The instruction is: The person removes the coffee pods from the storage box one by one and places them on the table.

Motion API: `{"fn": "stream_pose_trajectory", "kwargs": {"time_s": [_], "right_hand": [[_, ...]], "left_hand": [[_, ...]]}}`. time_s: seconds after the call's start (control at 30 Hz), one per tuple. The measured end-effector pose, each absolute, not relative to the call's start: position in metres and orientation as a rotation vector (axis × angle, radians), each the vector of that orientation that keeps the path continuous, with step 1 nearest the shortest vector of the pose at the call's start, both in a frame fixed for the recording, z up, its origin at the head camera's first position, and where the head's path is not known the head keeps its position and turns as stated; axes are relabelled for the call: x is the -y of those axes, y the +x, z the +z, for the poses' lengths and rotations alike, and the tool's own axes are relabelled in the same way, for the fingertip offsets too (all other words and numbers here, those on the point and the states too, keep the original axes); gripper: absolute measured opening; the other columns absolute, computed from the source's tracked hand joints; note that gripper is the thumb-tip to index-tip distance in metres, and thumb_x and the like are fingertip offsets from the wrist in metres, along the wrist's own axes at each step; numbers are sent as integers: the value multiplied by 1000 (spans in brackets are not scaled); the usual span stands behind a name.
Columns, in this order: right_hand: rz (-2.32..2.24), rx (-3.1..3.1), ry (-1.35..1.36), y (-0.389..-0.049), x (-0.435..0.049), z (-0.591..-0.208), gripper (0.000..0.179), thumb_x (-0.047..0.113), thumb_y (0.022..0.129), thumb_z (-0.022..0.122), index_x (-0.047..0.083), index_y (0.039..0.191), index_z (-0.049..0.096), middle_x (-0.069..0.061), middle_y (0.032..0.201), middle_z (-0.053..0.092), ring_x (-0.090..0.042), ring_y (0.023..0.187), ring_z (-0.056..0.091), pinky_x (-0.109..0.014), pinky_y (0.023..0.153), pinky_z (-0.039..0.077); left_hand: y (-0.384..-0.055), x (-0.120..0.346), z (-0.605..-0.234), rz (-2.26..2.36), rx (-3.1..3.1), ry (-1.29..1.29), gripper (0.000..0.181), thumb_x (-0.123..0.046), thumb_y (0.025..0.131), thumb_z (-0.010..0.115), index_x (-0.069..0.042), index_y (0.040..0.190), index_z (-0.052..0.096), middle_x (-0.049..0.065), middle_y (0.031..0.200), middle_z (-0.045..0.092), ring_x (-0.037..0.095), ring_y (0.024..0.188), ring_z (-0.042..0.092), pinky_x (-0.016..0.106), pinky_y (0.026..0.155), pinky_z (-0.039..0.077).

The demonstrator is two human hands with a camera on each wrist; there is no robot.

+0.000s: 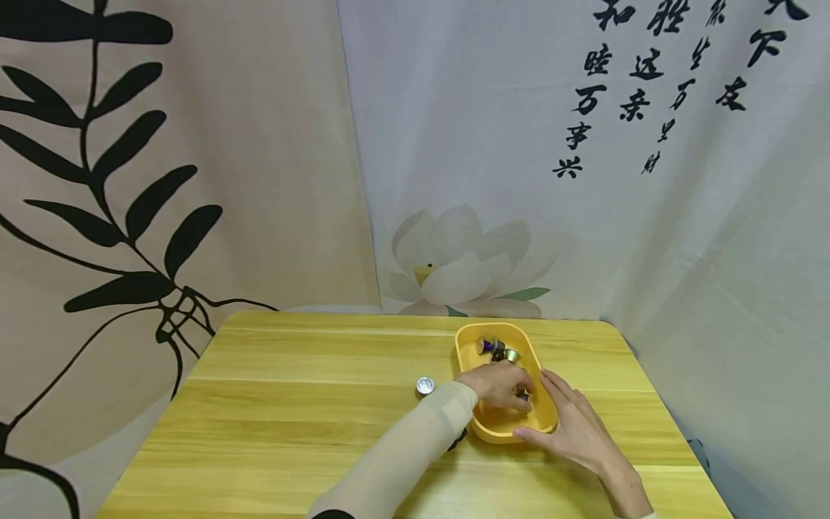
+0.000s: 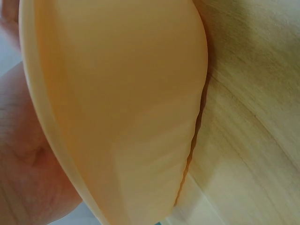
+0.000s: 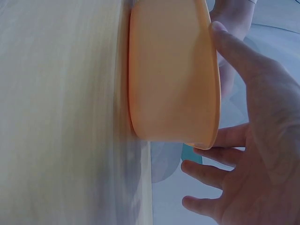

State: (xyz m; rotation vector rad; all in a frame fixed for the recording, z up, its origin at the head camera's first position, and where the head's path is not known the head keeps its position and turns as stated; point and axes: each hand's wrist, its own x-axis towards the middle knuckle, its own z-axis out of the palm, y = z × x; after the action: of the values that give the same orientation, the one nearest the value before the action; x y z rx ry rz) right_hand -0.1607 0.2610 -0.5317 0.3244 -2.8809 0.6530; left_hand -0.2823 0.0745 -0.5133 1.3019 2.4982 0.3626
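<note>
A yellow tray [image 1: 488, 437] sits on the table with several small metallic coffee capsules [image 1: 498, 347] at its far end. My left hand [image 1: 498, 383] reaches over the tray's left rim, fingers curled inside; a small capsule [image 1: 524, 396] shows between thumb and fingers, mostly hidden. In the left wrist view, the heel of this hand [image 2: 35, 154] is beyond the rim. Around the tray's near right corner is my right hand [image 1: 573, 425], thumb at the near rim and straight fingers along the right side. The right wrist view shows its fingers [image 3: 206, 173] spread, the thumb touching the rim.
A silver-topped capsule [image 1: 424, 386] stands on the wooden table [image 1: 292, 404], left of the tray. Behind the table hangs a printed curtain [image 1: 454, 144]. A black object [image 1: 457, 440] partly shows beneath the left forearm.
</note>
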Motion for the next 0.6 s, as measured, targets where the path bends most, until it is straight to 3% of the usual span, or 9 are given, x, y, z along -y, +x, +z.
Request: {"fn": "stream_pose_trajectory", "kwargs": {"time_s": [0.6], "right_hand": [[658,2877,317,-160,-261,-533,117,69,85,91,-6,165,50,-25,174,50,-57,152,56,-81,121,44]], "left_hand": [[-284,-69,-513,400,-2495,1327,25,-33,108,80,-18,128,79,-9,112,77,0,95,64,14,85,54]]}}
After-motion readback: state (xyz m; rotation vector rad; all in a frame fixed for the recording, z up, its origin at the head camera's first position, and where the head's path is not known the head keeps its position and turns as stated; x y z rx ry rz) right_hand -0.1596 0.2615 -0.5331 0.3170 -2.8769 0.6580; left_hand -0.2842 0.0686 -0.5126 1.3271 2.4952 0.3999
